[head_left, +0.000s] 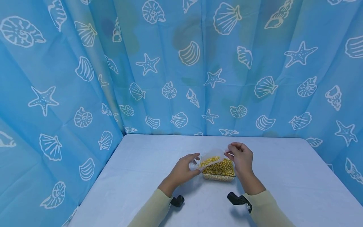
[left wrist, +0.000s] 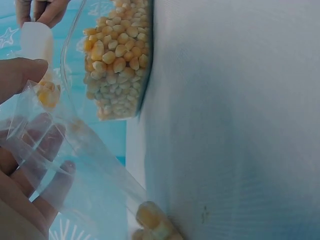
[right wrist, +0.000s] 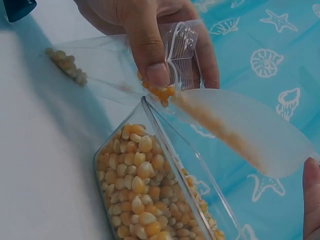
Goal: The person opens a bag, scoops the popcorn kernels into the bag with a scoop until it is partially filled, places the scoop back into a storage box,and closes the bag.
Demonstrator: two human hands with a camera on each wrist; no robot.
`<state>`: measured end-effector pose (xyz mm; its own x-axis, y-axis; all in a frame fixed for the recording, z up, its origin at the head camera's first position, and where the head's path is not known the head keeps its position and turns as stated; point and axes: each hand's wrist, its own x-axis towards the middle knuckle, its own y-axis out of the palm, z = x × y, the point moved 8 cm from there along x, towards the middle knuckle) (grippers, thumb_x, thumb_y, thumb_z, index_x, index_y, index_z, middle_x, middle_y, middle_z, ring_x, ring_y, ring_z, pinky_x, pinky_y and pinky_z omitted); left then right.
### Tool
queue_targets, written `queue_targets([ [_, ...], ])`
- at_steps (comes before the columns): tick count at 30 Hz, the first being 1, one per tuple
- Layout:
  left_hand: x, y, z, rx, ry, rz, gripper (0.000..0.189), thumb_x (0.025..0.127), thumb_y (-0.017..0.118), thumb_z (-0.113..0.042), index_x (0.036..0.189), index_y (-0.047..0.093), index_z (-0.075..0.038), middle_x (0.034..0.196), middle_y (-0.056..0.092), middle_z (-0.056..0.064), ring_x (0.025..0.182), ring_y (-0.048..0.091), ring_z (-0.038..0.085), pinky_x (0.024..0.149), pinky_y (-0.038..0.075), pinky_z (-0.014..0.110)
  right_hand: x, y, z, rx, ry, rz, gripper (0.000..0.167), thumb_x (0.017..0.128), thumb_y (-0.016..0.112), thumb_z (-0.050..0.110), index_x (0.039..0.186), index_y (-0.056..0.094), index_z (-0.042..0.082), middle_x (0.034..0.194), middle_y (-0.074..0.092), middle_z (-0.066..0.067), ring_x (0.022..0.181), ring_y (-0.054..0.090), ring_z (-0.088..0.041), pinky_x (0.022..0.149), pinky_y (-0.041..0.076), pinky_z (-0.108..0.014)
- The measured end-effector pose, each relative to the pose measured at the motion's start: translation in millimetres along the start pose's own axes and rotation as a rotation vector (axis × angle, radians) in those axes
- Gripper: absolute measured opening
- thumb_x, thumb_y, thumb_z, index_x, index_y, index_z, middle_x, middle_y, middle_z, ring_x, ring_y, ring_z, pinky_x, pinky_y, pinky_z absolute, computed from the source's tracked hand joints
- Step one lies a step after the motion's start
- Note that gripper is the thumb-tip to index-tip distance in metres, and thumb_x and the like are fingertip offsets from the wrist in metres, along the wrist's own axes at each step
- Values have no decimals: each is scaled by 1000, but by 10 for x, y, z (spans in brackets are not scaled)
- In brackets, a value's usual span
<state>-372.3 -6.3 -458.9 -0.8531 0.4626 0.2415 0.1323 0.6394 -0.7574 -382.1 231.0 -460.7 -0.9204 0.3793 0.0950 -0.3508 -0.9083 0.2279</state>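
My left hand (head_left: 181,170) holds a clear zip bag (right wrist: 107,55) by its mouth, thumb on one side and fingers behind. A few corn kernels (right wrist: 66,66) lie at the bag's far end. In the fingers of my right hand (head_left: 242,157) is the handle end of a translucent white scoop (right wrist: 250,125). It tilts toward the bag, with a band of kernels along it and some at its tip by the left thumb. Beneath both hands stands a rectangular glass container (head_left: 219,177) full of corn kernels (right wrist: 142,185).
A white cloth covers the table (head_left: 136,186). Blue curtains (head_left: 170,63) with white shell prints hang behind and at the sides. Black wrist cameras (head_left: 177,201) sit by both sleeves.
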Motion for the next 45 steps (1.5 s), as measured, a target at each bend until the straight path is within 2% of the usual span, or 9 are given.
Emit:
queue_targets([
  [4,4,-10,2,1,0,1,65,85,75,-27,143,48,-15,122,60,-8,102,56,7,86,49,34,-134,87,208,0,24,8,26,95,62,9,114,54,-8,100,54,-14,80,63,-18,75,56,-33],
  [8,2,-13,4,4,0,-3,65,85,75,-26,143,48,-11,122,61,-7,102,56,7,87,49,35,-115,86,170,2,25,6,27,95,62,10,113,54,-8,100,54,-14,81,63,-18,74,56,-32],
  [12,-5,-24,-2,10,-2,-12,65,85,75,-25,143,49,-12,122,61,-7,102,57,7,87,49,35,-113,90,159,-6,24,4,28,95,62,10,114,54,-8,101,54,-14,82,63,-18,74,56,-32],
  [24,2,-29,6,10,-9,-16,65,85,75,-26,143,48,-15,123,60,-8,104,57,7,89,49,36,-102,96,177,-10,-14,3,15,95,62,8,106,57,-1,102,54,-16,83,63,-20,74,56,-33],
  [32,21,-47,11,15,-39,-17,64,85,75,-28,143,49,-17,122,60,-9,103,56,7,89,49,36,-112,131,251,-59,-79,12,17,95,62,8,107,58,-3,102,54,-16,83,64,-22,73,56,-33],
  [38,18,-55,10,14,-29,-23,64,85,75,-28,143,49,-16,122,61,-8,103,57,9,89,49,36,-124,138,250,-62,-75,15,16,95,62,8,106,58,-2,101,55,-16,85,64,-24,73,56,-33],
  [45,15,-69,20,4,-32,-26,65,85,75,-29,143,49,-16,123,60,-7,104,57,9,89,50,37,-135,133,268,-55,-78,20,16,95,62,8,106,58,-3,101,54,-16,83,64,-20,73,56,-32],
])
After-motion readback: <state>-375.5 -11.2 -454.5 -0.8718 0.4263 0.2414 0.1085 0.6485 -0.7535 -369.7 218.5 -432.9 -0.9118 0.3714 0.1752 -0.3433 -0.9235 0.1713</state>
